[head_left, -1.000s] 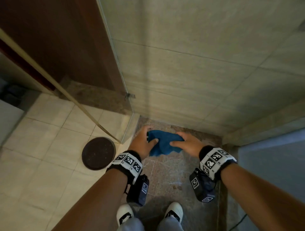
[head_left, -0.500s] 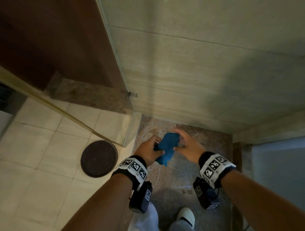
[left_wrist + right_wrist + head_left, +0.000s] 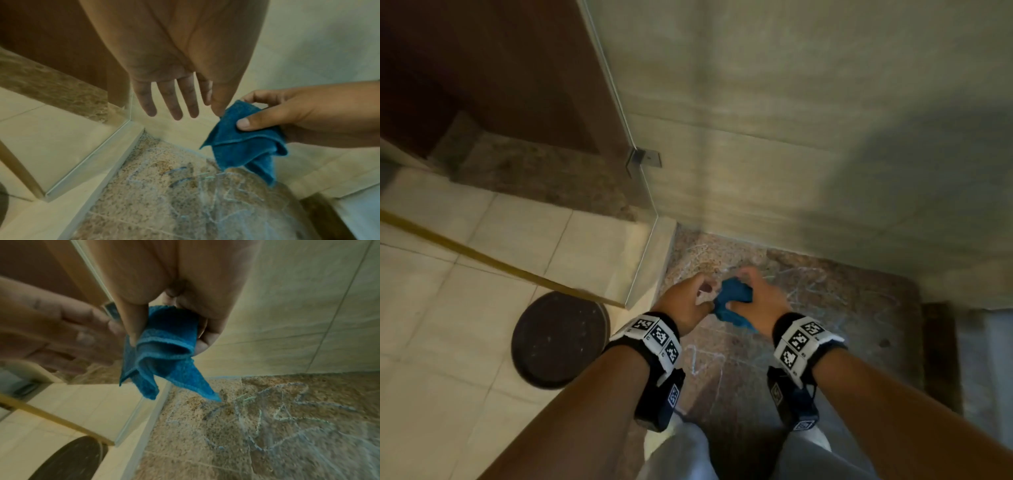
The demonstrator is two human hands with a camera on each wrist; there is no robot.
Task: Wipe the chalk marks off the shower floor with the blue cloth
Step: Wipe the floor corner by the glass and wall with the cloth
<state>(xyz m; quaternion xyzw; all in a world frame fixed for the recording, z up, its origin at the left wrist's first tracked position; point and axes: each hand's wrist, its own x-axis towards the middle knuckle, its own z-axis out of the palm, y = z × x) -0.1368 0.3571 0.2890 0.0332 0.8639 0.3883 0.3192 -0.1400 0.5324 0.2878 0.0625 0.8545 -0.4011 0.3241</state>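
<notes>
Blue cloth (image 3: 164,344) (folded) above chalk marks (image 3: 277,415)

Blue cloth (image 3: 244,144) folded, dangling (corners down), above chalk marks (image 3: 273,415) scribbled across speckled shower floor (image 3: 859,318)

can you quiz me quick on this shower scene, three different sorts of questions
1. True or false: the left hand grips the folded blue cloth.
2. Which hand pinches the cloth? A) left B) right C) both
3. Fill in: pale chalk marks remain on the speckled brown stone shower ____.

Key: 1 false, its fingers are spread, at most brushing the cloth's edge. 2 B, thumb on one side, fingers curled behind. 3 floor; the cloth hangs above it.
</notes>
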